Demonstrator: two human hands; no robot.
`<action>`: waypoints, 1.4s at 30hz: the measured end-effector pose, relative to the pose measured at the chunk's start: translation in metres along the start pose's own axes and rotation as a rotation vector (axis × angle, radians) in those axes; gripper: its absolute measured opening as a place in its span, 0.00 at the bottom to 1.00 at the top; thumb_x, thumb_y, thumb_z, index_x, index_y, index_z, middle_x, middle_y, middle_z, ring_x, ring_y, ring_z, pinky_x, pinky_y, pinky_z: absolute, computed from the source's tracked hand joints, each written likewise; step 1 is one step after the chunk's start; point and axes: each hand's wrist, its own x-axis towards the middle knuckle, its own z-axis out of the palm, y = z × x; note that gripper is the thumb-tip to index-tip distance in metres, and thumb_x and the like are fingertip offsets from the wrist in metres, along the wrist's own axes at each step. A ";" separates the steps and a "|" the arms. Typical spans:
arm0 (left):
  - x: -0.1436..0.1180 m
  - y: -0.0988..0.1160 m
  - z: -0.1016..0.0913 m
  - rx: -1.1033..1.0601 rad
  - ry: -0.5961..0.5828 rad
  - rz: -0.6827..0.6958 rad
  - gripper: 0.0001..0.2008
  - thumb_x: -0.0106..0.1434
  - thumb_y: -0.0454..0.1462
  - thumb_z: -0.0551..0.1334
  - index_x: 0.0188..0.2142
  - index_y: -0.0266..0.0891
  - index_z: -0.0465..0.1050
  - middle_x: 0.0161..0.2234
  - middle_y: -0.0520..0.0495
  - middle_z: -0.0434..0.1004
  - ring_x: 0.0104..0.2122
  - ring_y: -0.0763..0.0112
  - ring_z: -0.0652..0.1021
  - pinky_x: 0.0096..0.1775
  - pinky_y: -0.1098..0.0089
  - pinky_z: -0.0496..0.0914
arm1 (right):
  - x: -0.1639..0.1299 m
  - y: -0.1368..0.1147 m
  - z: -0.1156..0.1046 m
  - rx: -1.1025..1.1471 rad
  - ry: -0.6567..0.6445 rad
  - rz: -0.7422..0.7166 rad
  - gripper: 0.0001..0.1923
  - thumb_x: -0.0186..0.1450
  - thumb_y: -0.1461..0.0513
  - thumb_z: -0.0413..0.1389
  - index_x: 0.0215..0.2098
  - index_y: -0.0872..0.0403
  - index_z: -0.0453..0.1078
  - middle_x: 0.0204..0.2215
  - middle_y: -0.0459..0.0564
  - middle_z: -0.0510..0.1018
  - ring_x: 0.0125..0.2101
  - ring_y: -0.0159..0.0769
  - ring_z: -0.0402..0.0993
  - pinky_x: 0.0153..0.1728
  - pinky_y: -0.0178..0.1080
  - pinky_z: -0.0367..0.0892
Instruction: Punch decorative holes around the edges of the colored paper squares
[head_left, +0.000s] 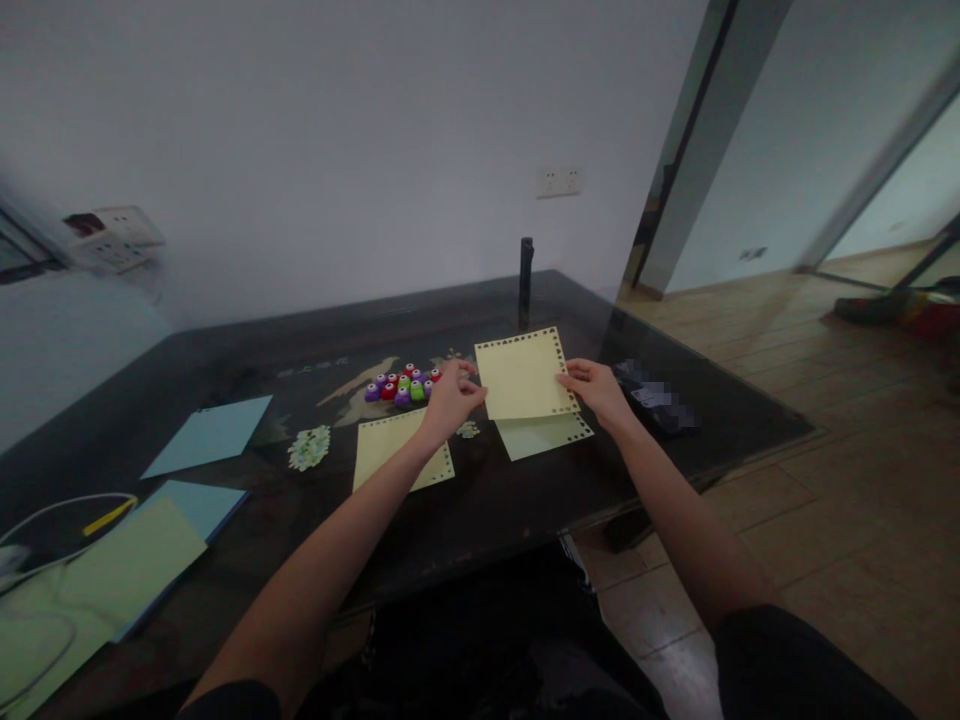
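Note:
Between my two hands is a pale yellow sheet of paper (525, 375) with small holes punched along its edges. My left hand (453, 398) pinches its left edge, and my right hand (598, 392) grips the right edge. Partly under it lies a pale green sheet (544, 436), also with punched holes. Another yellow punched sheet (375, 447) rests on the table below my left forearm, which covers part of it. Just beyond my left hand stands a cluster of red, purple and green craft punches (403, 385). Small paper cut-outs (468, 430) lie by my left wrist.
On the dark table (480, 530) sit a pile of paper bits (309, 447), a blue sheet (210, 436), and more blue and green paper (142, 555) with a white cable and a yellow object (107, 518). A black upright cylinder (526, 280) stands behind; a dark blurred item (656, 398) lies right.

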 end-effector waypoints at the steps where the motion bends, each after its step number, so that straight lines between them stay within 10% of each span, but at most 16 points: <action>1: -0.002 0.001 0.002 0.019 -0.009 0.010 0.14 0.53 0.31 0.62 0.40 0.37 0.63 0.20 0.56 0.74 0.22 0.74 0.76 0.28 0.75 0.68 | 0.000 0.000 -0.001 -0.042 0.017 -0.019 0.21 0.49 0.54 0.61 0.38 0.58 0.72 0.24 0.48 0.77 0.23 0.33 0.70 0.25 0.35 0.64; 12: -0.023 -0.009 0.019 0.288 -0.168 0.046 0.06 0.53 0.32 0.59 0.32 0.38 0.70 0.24 0.52 0.77 0.26 0.71 0.77 0.33 0.74 0.68 | -0.001 0.003 -0.015 -0.476 -0.029 -0.019 0.10 0.53 0.57 0.59 0.26 0.57 0.74 0.17 0.48 0.74 0.20 0.32 0.68 0.23 0.34 0.62; 42: -0.032 -0.013 0.027 0.544 -0.281 0.100 0.10 0.55 0.33 0.59 0.38 0.41 0.73 0.28 0.50 0.78 0.30 0.68 0.77 0.35 0.73 0.67 | -0.002 0.010 -0.019 -0.692 -0.119 0.092 0.04 0.50 0.63 0.63 0.26 0.55 0.75 0.17 0.47 0.75 0.21 0.33 0.70 0.26 0.34 0.62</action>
